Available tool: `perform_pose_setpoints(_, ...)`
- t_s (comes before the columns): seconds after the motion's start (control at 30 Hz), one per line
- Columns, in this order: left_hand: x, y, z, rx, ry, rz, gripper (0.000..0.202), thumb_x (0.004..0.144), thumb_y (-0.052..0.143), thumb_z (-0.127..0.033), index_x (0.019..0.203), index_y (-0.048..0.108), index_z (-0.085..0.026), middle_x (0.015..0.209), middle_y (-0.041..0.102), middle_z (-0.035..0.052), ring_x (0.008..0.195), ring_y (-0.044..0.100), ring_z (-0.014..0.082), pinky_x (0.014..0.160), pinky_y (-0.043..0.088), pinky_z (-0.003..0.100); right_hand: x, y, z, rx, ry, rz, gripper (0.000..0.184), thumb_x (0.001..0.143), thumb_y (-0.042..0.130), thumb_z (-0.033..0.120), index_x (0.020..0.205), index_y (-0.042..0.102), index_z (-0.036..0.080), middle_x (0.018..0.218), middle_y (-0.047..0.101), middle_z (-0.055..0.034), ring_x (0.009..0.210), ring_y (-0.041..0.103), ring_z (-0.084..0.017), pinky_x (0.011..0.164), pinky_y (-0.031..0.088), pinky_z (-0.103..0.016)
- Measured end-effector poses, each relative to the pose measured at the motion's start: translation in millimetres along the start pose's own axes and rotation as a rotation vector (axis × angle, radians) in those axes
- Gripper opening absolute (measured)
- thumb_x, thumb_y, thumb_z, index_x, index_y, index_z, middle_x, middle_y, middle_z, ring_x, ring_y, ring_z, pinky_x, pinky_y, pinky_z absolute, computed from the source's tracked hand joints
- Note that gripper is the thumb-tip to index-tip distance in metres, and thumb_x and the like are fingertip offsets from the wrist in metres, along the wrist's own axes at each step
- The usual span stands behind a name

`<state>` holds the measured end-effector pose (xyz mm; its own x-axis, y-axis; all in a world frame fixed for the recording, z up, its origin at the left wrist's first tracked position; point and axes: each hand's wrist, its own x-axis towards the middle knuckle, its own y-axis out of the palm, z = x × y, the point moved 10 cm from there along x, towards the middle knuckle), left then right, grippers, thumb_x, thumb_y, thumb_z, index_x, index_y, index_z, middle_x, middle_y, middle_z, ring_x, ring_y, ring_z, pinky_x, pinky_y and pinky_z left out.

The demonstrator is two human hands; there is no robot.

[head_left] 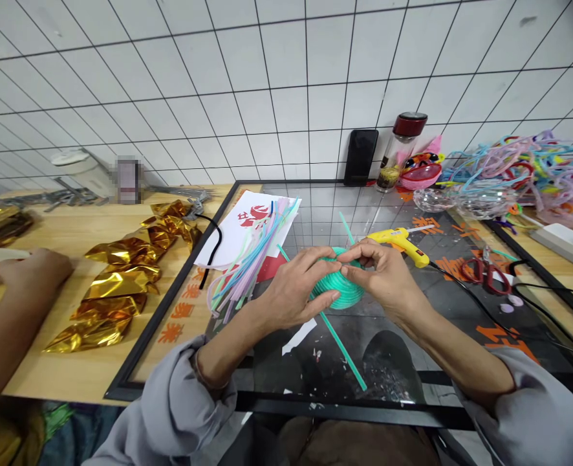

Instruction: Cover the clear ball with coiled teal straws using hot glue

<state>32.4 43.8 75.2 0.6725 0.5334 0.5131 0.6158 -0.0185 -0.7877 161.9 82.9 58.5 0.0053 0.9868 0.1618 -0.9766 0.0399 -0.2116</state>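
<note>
A turquoise-green coil of pipe cleaner (341, 296), wound into a rounded, ribbed shape, is between my two hands above the dark glass tabletop. My left hand (296, 285) grips it from the left, fingers over the top and thumb along the near side. On the other side my right hand (381, 275) pinches at its upper edge; fingertips of both hands nearly meet there. A loose green pipe cleaner (345, 353) slants across the glass below the coil. Just beyond my right hand lies a yellow glue gun (398, 241). Left of my hands is a bundle of pastel pipe cleaners (252, 265).
White paper (233, 223) with a red print lies under the bundle. Red scissors (486, 275) and the glue gun's cord are at right. A phone (361, 157), a glass bottle (396, 158) and piled pipe cleaners (519, 168) line the wall. Gold foil (121, 281) and another person's arm (19, 304) are left.
</note>
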Motion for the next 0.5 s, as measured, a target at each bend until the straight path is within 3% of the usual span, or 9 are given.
perform_pose_setpoints(0.23,-0.9,-1.2,3.9,-0.119,-0.037,-0.022,0.031,0.097,0.059,-0.033,0.125,0.056,-0.019,0.132,0.057,0.015,0.125,0.057,0.0273,0.105,0.051,0.045,1.4,4.7,-6.6,0.048,0.125,0.029,0.017,0.055,0.071,0.03,0.067,0.069,0.018,0.065,0.06,0.0005,0.062,0.051,-0.013,0.057,0.04,-0.028)
perform_pose_setpoints(0.5,-0.6,-1.4,10.5,-0.266,-0.068,-0.065,0.033,0.094,0.063,-0.033,0.124,0.057,-0.022,0.131,0.058,0.0136,0.124,0.058,0.0268,0.106,0.05,0.046,1.6,6.5,-5.2,0.066,0.141,0.045,0.019,0.054,0.071,0.029,0.069,0.068,0.018,0.063,0.06,0.001,0.06,0.052,-0.013,0.055,0.04,-0.027)
